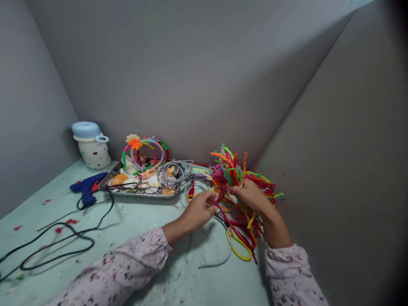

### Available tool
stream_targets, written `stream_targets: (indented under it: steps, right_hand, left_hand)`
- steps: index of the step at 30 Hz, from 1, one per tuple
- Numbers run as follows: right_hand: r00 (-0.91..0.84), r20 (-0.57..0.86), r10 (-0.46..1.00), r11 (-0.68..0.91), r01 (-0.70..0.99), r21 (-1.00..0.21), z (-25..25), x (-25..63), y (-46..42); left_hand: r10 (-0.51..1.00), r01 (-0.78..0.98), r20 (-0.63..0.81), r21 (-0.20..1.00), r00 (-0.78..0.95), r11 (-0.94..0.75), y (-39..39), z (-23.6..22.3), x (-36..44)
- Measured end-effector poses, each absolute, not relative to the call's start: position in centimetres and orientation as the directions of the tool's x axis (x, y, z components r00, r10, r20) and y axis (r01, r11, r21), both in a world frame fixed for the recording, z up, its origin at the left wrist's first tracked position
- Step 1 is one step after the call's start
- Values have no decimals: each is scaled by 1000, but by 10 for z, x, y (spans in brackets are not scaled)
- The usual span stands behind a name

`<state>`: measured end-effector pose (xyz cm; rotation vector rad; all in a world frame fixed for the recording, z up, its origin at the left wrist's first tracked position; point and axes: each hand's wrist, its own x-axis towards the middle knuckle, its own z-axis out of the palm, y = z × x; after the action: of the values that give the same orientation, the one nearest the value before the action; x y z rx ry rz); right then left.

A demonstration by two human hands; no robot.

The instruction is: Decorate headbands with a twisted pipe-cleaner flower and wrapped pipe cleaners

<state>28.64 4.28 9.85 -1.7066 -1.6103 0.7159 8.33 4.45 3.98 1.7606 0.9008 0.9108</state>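
A thick tangle of colourful fuzzy pipe cleaners lies on the right side of the table, against the wall. My right hand is closed around part of it, its fingertips partly hidden among the strands. Just left of the tangle, my left hand is closed in a pinch at the end of a magenta pipe cleaner. Below both hands, red strands and a yellow loop hang out over the tabletop.
A metal tray holds felt pieces, flower-topped fuzzy hoops and a coil of grey wire. To its left are a blue glue gun with a looping black cord and a blue-lidded jar. Grey walls enclose the table.
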Motion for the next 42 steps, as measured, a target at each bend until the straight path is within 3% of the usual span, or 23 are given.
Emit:
stream_targets:
  steps: [5,8,10,12,15,17,22,24,28,32,35,38,40,42]
  right_hand:
    - [137,-4,991,-40,261,-964,106,296,41]
    - [209,-6,978,-25,87,-996,114,301,36]
    - [236,32,971,32,5,-999,123,301,31]
    - [232,55,971,73,-71,-995,130,294,25]
    - [125,18,992,35,-136,-990,133,271,21]
    - [9,-30,999,-29,-83,-996,127,252,22]
    - [-73,-13,997,-7,79,-997,110,220,27]
    - [-95,-16,995,7,235,-972,109,221,28]
    - [-89,45,995,89,580,-809,111,231,27]
    - [-157,47,986,129,571,-811,112,232,26]
    - [-219,-43,975,45,385,-922,111,230,27]
    - [-196,-46,980,-51,-24,-998,110,232,34]
    - [-118,24,993,-14,-310,-951,109,237,39]
    - [-40,46,998,21,-486,-874,108,244,43]
  left_hand:
    - [884,208,145,943,445,-259,51,33,89]
    - [894,233,217,916,392,-325,49,39,87]
    - [874,162,314,905,371,-393,45,51,86]
    - [857,27,324,931,401,-364,40,65,88]
    - [832,-256,204,964,517,-77,36,83,97]
    - [809,-409,195,911,555,61,36,87,103]
    - [842,-462,105,868,529,183,37,80,107]
    - [841,-454,64,862,537,224,34,78,105]
    - [820,-385,-60,862,569,331,29,80,101]
    - [764,-335,-114,850,635,406,30,83,99]
    - [720,-294,-144,845,679,446,37,85,93]
    - [642,-213,-199,837,740,505,48,84,83]
    - [553,-168,-189,831,811,531,54,83,75]
    - [482,-131,-213,800,850,586,58,81,69]
